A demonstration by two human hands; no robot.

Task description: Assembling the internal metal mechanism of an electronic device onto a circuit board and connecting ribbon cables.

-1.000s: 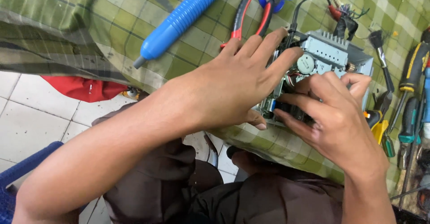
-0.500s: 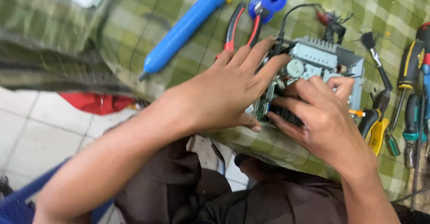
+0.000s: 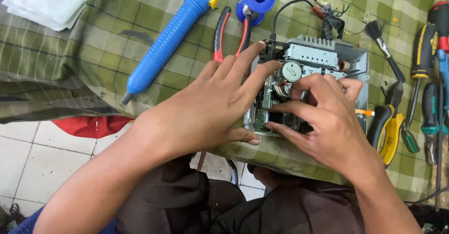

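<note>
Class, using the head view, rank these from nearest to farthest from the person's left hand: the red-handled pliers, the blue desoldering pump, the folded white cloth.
From the left hand:
1. Red-handled pliers, just above the fingertips.
2. Blue desoldering pump, up and to the left on the checked cloth.
3. Folded white cloth, far top-left corner.

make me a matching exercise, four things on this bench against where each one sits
Things:
1. long blue ribbed desoldering pump
2. folded white cloth
3. grey metal electronic chassis
4. small black-bristled brush

Places:
A. under both the left hand and right hand
B. top left corner
C. just right of the chassis
D. left of the red-handled pliers

Pairs: 1-D, 2-B, 3-A, 4-C
</note>
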